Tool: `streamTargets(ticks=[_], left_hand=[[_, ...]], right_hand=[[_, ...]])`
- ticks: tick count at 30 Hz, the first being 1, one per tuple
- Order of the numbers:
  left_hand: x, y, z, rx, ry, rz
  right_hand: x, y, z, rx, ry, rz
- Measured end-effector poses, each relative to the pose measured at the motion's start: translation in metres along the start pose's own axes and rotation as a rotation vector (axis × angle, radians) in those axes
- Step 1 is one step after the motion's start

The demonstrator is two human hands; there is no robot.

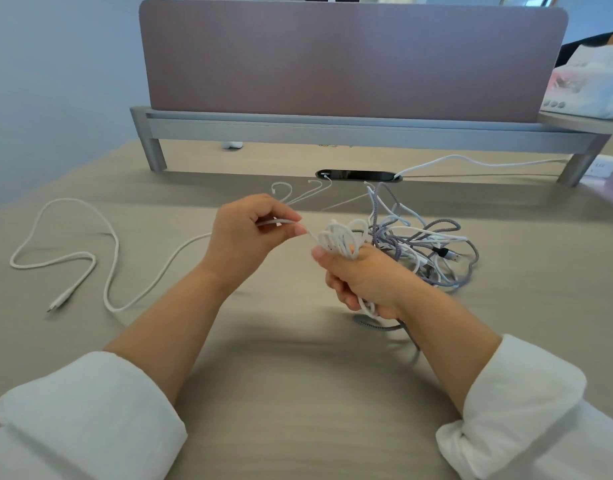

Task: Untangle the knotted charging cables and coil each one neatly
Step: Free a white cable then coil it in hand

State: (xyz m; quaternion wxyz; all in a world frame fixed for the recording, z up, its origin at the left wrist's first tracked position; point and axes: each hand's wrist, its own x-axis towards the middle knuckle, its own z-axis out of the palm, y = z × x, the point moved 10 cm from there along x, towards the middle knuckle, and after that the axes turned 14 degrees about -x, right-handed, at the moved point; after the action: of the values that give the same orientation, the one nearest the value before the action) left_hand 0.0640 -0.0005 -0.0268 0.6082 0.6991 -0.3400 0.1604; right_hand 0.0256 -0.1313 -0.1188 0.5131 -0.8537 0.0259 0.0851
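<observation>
My right hand [363, 282] grips a small coil of white cable [339, 239], its loops standing up above the thumb. My left hand [253, 233] pinches the same white cable just left of the coil. From the left hand the cable's loose length [90, 258] snakes left across the desk and ends in a plug [55, 304]. Behind the right hand lies a tangle of grey braided and white cables [429, 244] with a USB plug [454, 257] showing. A grey braided strand [377, 325] passes under my right wrist.
A mauve divider panel [350, 60] on a grey metal frame [332, 129] closes the desk's far side. A black cable slot [358, 175] lies below it, with a white cable [471, 162] running right. Thin white cable ends [298, 194] lie nearby. A tissue pack [589, 84] is at the right.
</observation>
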Motion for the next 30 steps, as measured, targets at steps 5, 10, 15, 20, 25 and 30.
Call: streamTargets(ticks=[5,10,15,20,25,30], left_hand=[[0.0,-0.003,0.005,-0.003,-0.029,0.001],[-0.001,-0.027,0.004,-0.068,-0.012,-0.15],[-0.014,-0.029,0.033,-0.257,-0.08,-0.272],[-0.022,-0.025,0.055,-0.193,-0.153,-0.29],[-0.024,-0.022,0.057,-0.179,-0.146,-0.309],[-0.029,-0.025,0.06,-0.211,-0.121,-0.357]], right_hand=[[-0.001,0.0,-0.01,0.202,0.082,0.031],[-0.001,0.005,-0.022,0.604,0.199,0.067],[0.001,-0.002,-0.015,0.493,0.19,-0.011],[-0.001,-0.009,-0.026,0.328,0.338,-0.112],[-0.006,-0.01,-0.037,0.292,0.462,-0.128],[-0.011,-0.012,-0.046,0.257,0.526,-0.139]])
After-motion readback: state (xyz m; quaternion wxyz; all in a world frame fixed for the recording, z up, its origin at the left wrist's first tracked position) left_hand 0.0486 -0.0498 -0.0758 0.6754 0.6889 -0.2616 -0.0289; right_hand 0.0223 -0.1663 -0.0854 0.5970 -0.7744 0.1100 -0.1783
